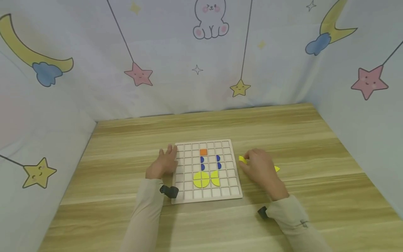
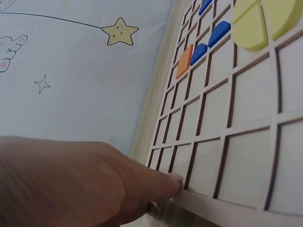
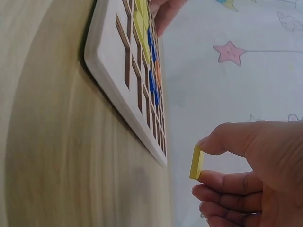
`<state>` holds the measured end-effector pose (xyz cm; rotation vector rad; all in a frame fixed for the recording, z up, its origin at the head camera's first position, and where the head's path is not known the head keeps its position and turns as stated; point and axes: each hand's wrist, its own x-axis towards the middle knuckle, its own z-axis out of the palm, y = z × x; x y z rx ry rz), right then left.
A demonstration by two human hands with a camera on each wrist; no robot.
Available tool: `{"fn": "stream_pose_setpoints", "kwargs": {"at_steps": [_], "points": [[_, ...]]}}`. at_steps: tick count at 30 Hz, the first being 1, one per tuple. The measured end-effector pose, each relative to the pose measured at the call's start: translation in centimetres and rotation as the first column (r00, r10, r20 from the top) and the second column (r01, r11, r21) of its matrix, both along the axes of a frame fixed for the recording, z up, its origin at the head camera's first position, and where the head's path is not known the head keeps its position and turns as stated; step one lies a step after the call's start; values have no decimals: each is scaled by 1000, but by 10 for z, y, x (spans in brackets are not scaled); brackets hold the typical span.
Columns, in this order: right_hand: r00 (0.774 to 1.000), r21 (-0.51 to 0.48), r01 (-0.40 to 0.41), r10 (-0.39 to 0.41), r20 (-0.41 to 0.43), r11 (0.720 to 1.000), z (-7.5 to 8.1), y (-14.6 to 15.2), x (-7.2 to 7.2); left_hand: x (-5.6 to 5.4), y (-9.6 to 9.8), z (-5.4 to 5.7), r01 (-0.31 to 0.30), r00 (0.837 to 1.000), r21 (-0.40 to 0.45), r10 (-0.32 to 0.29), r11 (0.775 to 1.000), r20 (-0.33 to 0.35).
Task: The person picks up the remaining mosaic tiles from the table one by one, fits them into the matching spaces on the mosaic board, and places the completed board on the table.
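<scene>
A square wooden grid board (image 1: 206,200) lies on the table with flat coloured pieces in its cells. My left hand (image 1: 163,162) rests along its left edge, fingers extended, with the thumb (image 2: 163,183) on the rim. Off the board's right side my right hand (image 1: 259,168) pinches a small yellow piece (image 3: 196,162) between thumb and index finger, the other fingers loosely bent. On the board, yellow quarter circles make a full disc (image 1: 197,180) and, beside it, a half disc (image 1: 215,181). Blue half-round pieces (image 1: 202,167) stand in two columns above, below an orange square (image 1: 203,152).
Another yellow piece (image 1: 277,168) lies on the wooden table (image 1: 126,140), partly hidden behind the right hand. A pale cloth with printed stars and moons (image 1: 176,87) hangs around the table's back and sides. A small black camera (image 1: 169,191) is worn on the left wrist.
</scene>
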<state>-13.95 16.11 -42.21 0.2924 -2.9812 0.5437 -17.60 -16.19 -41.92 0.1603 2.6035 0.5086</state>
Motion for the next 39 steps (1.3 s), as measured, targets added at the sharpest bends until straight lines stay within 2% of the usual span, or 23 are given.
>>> {"fn": "stream_pose_setpoints", "kwargs": {"at_steps": [4,15,23,30,39], "points": [[999,21,-14,13,30,1000,1,-13,3,1,0,1,3,1000,2,-3,1000,1],[993,79,-117,114,38,990,-10,-39,11,2,0,4,-6,1000,11,5,1000,12],[989,139,-139,132,60,980,-16,-55,14,1,0,2,-11,1000,13,10,1000,15],[986,135,-161,155,57,978,-17,-57,17,1,0,0,-12,1000,16,11,1000,7],[972,140,-235,236,7,962,-13,-53,19,0,0,1,-13,1000,11,13,1000,6]]}}
